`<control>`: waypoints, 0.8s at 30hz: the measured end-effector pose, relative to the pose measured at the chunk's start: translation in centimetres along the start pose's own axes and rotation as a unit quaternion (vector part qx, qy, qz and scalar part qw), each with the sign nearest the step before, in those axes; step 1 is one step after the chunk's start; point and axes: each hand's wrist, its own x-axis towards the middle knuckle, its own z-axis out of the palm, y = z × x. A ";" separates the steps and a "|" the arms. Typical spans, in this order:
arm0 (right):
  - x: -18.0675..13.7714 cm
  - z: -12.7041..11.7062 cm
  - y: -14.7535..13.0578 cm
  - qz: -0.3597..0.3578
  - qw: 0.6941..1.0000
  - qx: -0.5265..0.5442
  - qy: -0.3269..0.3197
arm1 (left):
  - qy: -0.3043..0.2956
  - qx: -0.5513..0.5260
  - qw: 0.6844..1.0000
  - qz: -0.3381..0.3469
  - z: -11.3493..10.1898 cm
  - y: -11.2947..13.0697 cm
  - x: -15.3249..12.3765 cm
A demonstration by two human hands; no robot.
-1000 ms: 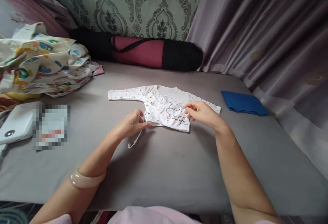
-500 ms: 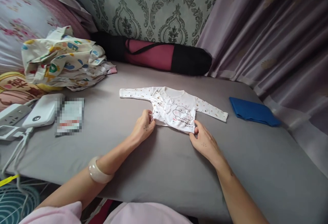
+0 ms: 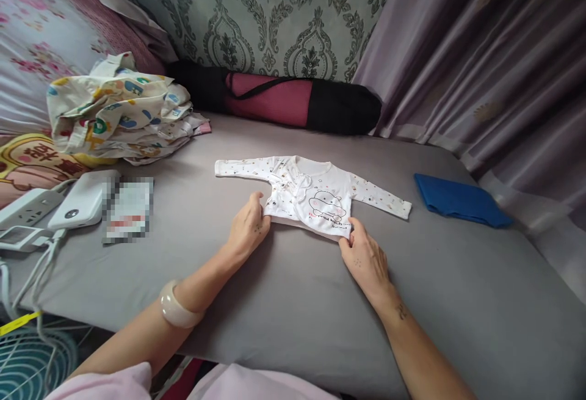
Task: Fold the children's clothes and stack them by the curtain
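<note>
A small white baby shirt (image 3: 315, 195) lies spread on the grey sheet, its neckline away from me and both sleeves stretched out sideways. It has a tie at the chest and a cartoon animal printed near the hem. My left hand (image 3: 251, 226) pinches the lower left corner of the hem. At the lower right corner, my right hand (image 3: 364, 253) grips the hem between thumb and fingers. The fingertips of both hands are partly hidden by the hands themselves.
A blue folded cloth (image 3: 460, 200) lies to the right. On the left are a heap of patterned clothes (image 3: 119, 107), a power strip (image 3: 30, 207), a white power bank (image 3: 82, 201) and a blurred packet (image 3: 130, 207). A black and maroon long bag (image 3: 274, 99) lies along the wall.
My left hand has shifted slightly left, drawing the hem corner outward so the shirt's lower edge is wider and straighter. The right hand keeps its hold. The camera view has shifted a little.
</note>
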 end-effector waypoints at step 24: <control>-0.3 0.7 1.5 -0.167 0.986 -0.017 0.022 | -0.106 0.104 0.982 0.116 -3.1 -1.9 0.2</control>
